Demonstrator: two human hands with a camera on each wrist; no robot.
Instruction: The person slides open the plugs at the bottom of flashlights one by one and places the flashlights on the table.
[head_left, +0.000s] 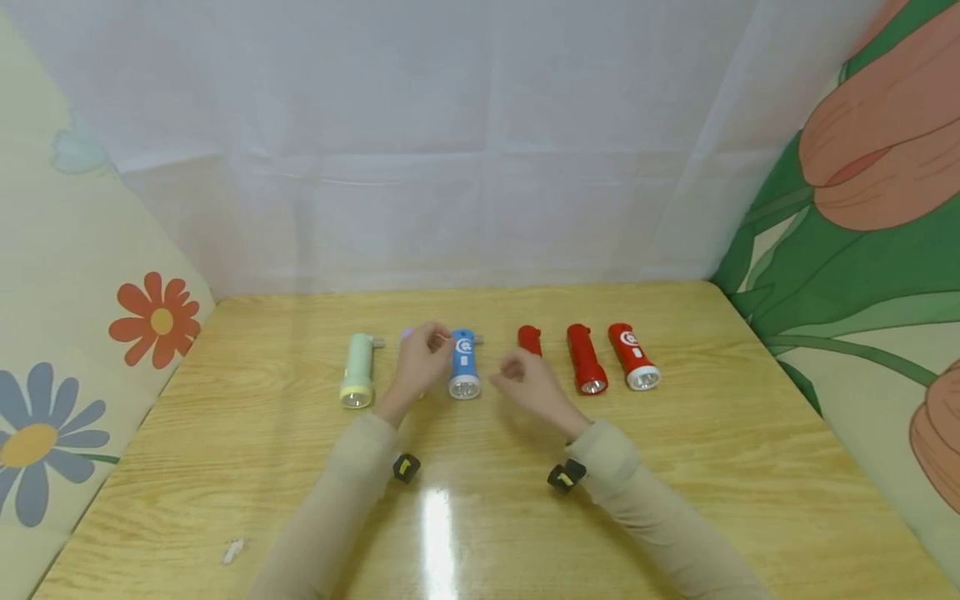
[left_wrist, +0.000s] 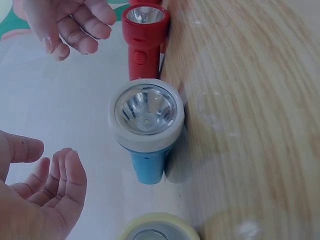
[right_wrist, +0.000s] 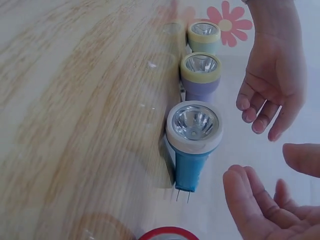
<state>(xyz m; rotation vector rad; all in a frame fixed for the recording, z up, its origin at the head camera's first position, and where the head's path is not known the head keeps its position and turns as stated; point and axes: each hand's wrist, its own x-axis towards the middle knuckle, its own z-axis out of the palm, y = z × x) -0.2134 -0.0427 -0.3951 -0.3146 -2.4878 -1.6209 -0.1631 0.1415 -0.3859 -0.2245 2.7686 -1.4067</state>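
Observation:
A blue flashlight [head_left: 464, 363] with a white head lies between my two hands; two thin metal prongs stick out of it in the right wrist view. My left hand [head_left: 422, 360] hovers just left of it, fingers loosely bent and holding nothing. Beneath that hand a purple flashlight [right_wrist: 201, 80] with a yellow head is mostly hidden in the head view. To the right of the blue one, my right hand [head_left: 531, 385] is raised and also empty, its fingers relaxed. It partly covers a red flashlight [head_left: 529, 338].
At the row's left end lies a pale green flashlight [head_left: 358, 371] with a yellow rim. Farther right are a red flashlight [head_left: 585, 358] and a red one with a white head [head_left: 633, 357]. All lie on a wooden table [head_left: 487, 533] before a white cloth [head_left: 465, 167].

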